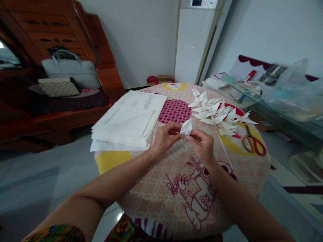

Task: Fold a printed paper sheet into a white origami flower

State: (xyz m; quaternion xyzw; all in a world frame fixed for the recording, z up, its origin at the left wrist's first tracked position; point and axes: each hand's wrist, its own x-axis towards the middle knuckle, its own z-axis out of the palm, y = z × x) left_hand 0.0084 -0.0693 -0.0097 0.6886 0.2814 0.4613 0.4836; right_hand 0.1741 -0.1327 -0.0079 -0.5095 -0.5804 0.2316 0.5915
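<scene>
A small folded piece of white paper (186, 127) is pinched between my two hands above the middle of the round table. My left hand (166, 137) grips its left and lower side with thumb and forefinger. From the right, my right hand (202, 144) holds its lower edge between thumb and fingers. Just beyond my hands lies a heap of folded white paper flowers or cranes (214, 111) with pointed tips. To the left rests a stack of printed white sheets (126, 124), with smaller cut pieces on top.
Scissors (253, 141) with orange and red handles lie at the table's right edge. A thin white stick (225, 150) lies beside my right hand. A patterned cloth (151, 195) covers the table. A glass side table (277, 117) holds a plastic bag (292, 90).
</scene>
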